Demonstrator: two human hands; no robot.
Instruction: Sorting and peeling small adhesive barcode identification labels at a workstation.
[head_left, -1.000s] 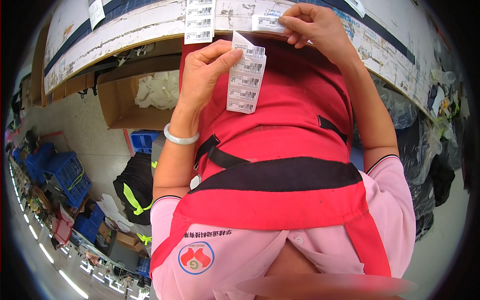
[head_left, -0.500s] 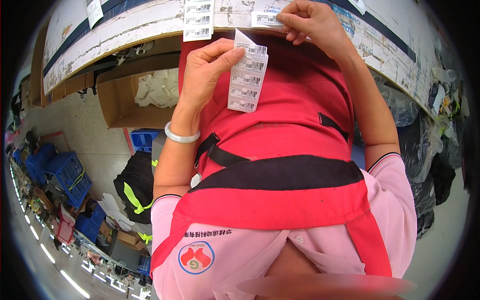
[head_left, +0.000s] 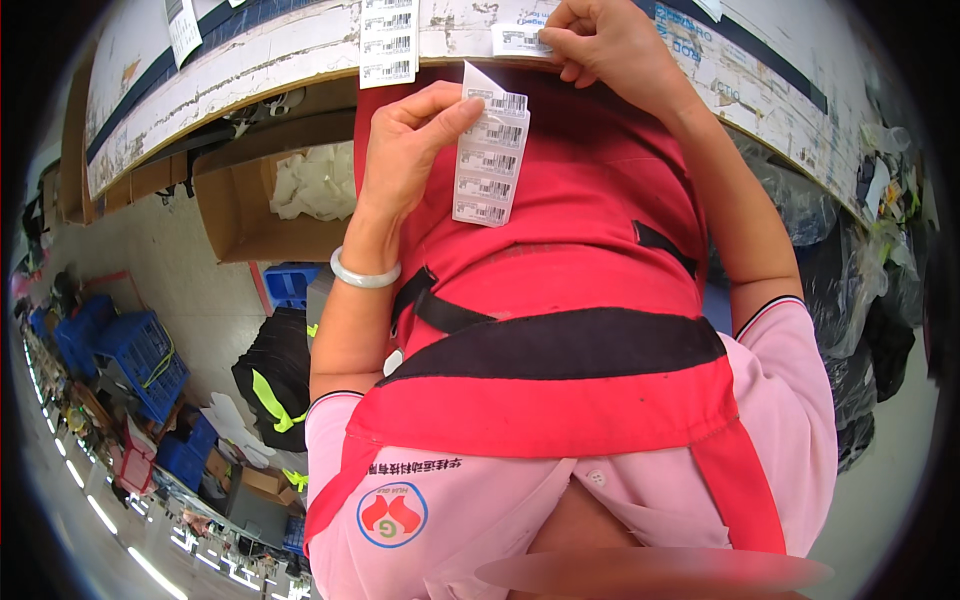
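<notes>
Between the thumb and fingers of my left hand (head_left: 415,145) hangs a short strip of white barcode labels (head_left: 487,187). Its upper corner is folded up to a point, and it hangs in front of the red apron. My right hand (head_left: 615,50) pinches the right end of a single white barcode label (head_left: 517,39) at the near edge of the worktable (head_left: 455,30). That label lies on or just over the table surface; I cannot tell which. Another strip of labels (head_left: 388,45) lies on the table to the left, its lower end at the edge.
Below the table on the left is an open cardboard box (head_left: 225,215) with crumpled off-white material. Blue plastic crates (head_left: 145,365) and a black bundle with a neon tie (head_left: 275,370) stand on the floor. Clear plastic bags (head_left: 850,310) fill the right side.
The whole view has shifted slightly, with the table's things a little further left. Both hands keep the same holds on the labels.
</notes>
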